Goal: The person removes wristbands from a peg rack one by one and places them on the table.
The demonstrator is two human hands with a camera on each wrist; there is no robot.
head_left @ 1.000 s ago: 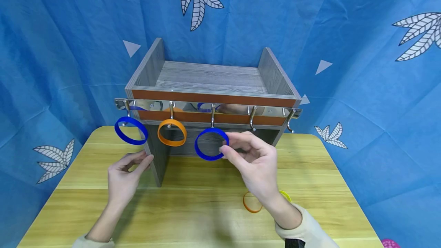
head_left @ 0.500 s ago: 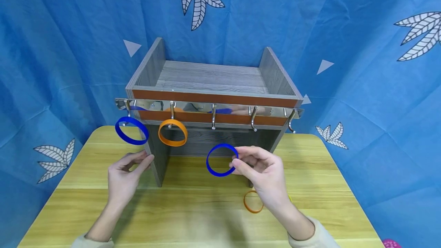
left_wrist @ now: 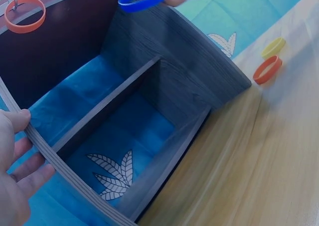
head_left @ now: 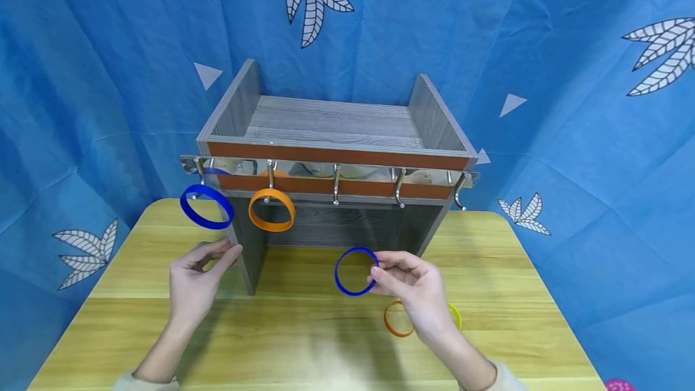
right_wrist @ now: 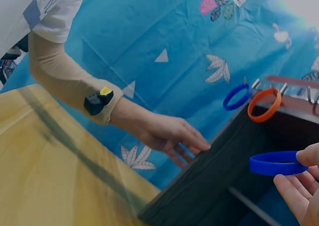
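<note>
My right hand pinches a blue wristband between thumb and fingers, below the hooks and in front of the grey shelf's opening. In the right wrist view the band lies nearly flat at the fingertips. My left hand grips the front edge of the shelf's left side panel, thumb on one face and fingers on the other. Another blue wristband hangs from the leftmost hook, and an orange wristband from the hook beside it. The other hooks on the metal rail carry nothing.
On the wooden table, a second orange wristband and a yellow wristband lie near my right forearm, which partly covers them in the head view. A blue patterned curtain stands behind the shelf.
My right hand has moved down and slightly right with the blue wristband, away from the middle hook toward the table. My left hand has stayed at the side panel.
</note>
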